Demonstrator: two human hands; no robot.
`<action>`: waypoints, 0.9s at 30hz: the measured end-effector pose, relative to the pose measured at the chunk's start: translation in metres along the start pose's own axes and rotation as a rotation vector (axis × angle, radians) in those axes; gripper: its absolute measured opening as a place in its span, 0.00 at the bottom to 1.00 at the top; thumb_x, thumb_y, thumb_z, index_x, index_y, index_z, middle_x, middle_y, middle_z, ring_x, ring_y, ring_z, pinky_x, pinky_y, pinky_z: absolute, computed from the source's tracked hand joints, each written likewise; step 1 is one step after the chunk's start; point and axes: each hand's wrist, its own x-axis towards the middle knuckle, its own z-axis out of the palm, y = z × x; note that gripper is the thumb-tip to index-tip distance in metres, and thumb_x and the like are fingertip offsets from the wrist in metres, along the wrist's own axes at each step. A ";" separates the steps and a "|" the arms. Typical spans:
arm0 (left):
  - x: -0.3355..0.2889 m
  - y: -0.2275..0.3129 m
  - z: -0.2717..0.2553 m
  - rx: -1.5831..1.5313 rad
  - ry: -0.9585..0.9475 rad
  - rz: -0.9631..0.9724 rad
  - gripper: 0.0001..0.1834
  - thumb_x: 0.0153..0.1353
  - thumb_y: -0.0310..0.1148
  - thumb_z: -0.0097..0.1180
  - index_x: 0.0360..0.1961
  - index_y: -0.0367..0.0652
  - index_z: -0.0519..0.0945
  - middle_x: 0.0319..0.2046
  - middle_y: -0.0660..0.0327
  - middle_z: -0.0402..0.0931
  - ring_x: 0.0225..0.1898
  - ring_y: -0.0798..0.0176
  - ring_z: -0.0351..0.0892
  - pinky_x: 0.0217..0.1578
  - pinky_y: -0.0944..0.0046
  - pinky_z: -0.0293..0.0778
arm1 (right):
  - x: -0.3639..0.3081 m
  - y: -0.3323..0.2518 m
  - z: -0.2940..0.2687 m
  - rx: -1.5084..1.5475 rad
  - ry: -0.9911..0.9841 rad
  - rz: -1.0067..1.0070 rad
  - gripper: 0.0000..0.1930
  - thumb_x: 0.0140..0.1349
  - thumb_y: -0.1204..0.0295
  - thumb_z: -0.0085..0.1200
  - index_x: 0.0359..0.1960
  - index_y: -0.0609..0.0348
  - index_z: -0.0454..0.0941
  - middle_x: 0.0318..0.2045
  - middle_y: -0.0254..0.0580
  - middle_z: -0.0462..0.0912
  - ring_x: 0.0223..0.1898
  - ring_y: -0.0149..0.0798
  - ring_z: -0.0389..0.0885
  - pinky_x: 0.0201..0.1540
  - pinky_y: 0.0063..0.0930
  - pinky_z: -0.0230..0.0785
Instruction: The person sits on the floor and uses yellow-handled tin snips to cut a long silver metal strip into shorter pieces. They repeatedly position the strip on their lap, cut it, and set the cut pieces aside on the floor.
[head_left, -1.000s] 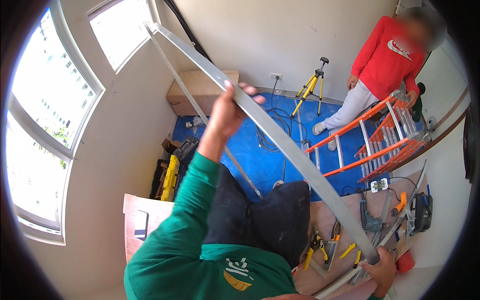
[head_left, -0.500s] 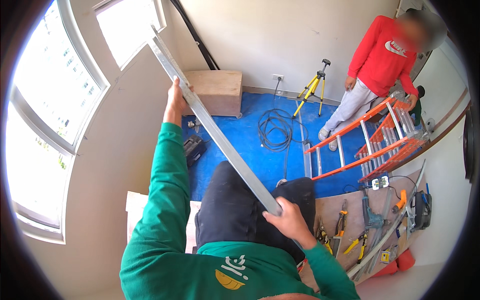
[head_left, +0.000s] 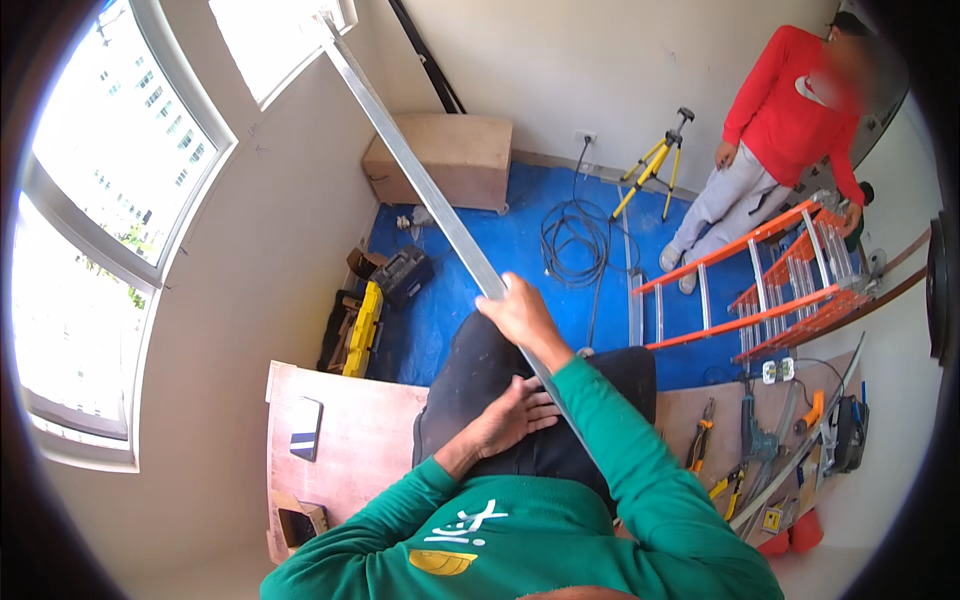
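Note:
A long silvery metal channel [head_left: 415, 180] slants across the view, from the upper window down past my lap. My right hand [head_left: 525, 318] is wrapped around it just above my knees. Lower down, my left hand [head_left: 508, 418] rests over my dark trousers with its fingers stretched out. Its fingertips lie close beside the lower part of the channel; whether they touch it I cannot tell. The channel's lower end is hidden behind my right forearm.
A person in a red top [head_left: 790, 100] stands at the right, one hand on an orange ladder [head_left: 745, 320]. Tools, including a drill [head_left: 762, 440], lie on the board beside me. A yellow tripod [head_left: 655, 165], coiled cable [head_left: 575, 245], wooden box [head_left: 450, 185] and toolbox [head_left: 402, 277] stand on the blue sheet.
My left hand has let go of the channel's upper part and come down to my lap. My right hand has moved up along the channel. The view has shifted somewhat left.

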 end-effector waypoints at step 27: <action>0.041 -0.042 0.006 -0.178 0.419 0.035 0.52 0.66 0.80 0.56 0.64 0.36 0.74 0.52 0.50 0.81 0.62 0.42 0.81 0.74 0.34 0.70 | -0.502 0.171 -0.164 -0.445 0.703 0.837 0.32 0.71 0.54 0.69 0.68 0.62 0.75 0.58 0.57 0.81 0.57 0.54 0.82 0.61 0.44 0.76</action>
